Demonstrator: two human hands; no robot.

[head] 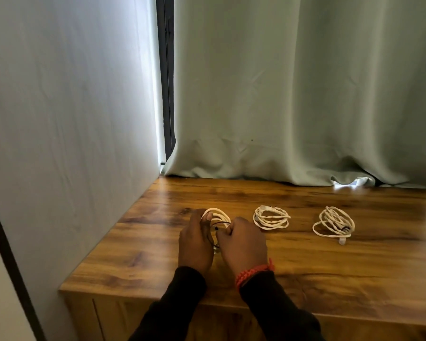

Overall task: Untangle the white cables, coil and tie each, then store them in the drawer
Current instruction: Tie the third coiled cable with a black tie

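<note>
Head view puts my two hands together over one coil (215,217) of white cable, just above the desk (305,262). My left hand (194,244) is closed around the coil's left side, thumb over the top loops. My right hand (242,244) is closed too, its fingertips pinching at the coil's right edge, where a thin dark tie (220,223) crosses the loops. I judge this to be the tying step for this cable, though I cannot tell whether the tie is already cinched.

Right of the grip, near it, a second coil (271,217) lies flat. Further right, well apart, sits a third coil (334,225) with a small dark tie on its near side and a connector trailing toward me. A red bracelet (253,273) circles my right wrist, below the grip.

Risks from here: if my left hand loosens before the tie bites, the loops may spring apart and the coil would need rewinding. A tie catching only some strands would leave the rest slack. The drawer front below the near edge is mostly out of view, so reaching for it blind could drag a sleeve across the finished coils.
</note>
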